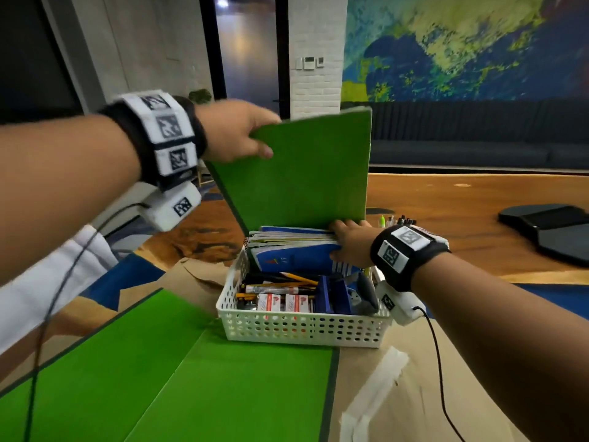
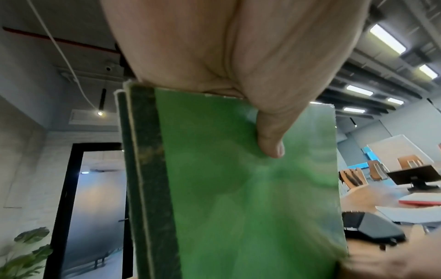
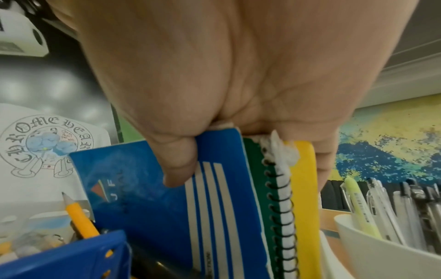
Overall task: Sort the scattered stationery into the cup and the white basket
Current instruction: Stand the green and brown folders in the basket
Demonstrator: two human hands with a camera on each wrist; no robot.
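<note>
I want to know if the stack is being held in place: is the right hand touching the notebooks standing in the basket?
Touching. The right wrist view shows the right hand gripping the notebooks, thumb on the blue cover.

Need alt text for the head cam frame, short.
The left hand lowers a green notebook into the back of a white basket while the right hand grips the notebooks standing there. Pencils and small boxes fill the basket's front.
</note>
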